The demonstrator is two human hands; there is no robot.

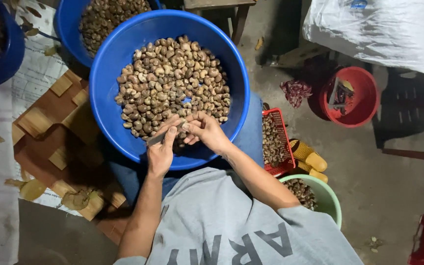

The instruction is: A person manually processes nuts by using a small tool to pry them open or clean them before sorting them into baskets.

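Over the near rim of the basin: I log both hands meeting above the nuts.
Nut in work: a single nut (188,128) sits at the fingertips of the right hand (207,132); mostly hidden by the fingers, so I cannot make out its shape.
Right hand fingers: curled close, pinching that nut.
Left hand (160,154): fingers folded tight round a thin grey blade tool (165,135); its tip lies at the pinched nut, its handle is buried in the fist.
Blue basin (123,49): rests on the lap, heaped with brown nuts in shell (172,78); near wall hidden behind the hands.
Second blue basin (69,19): behind, also holding nuts, cut off by the top edge.
Third blue vessel (6,59): top left, only a slice visible.
Red crate (284,142): beside the right forearm, nuts inside, partly hidden.
Green bowl (329,196): by the right elbow, contents half covered by the sleeve.
Red bucket (364,93): well apart; contents dim, I cannot identify them.
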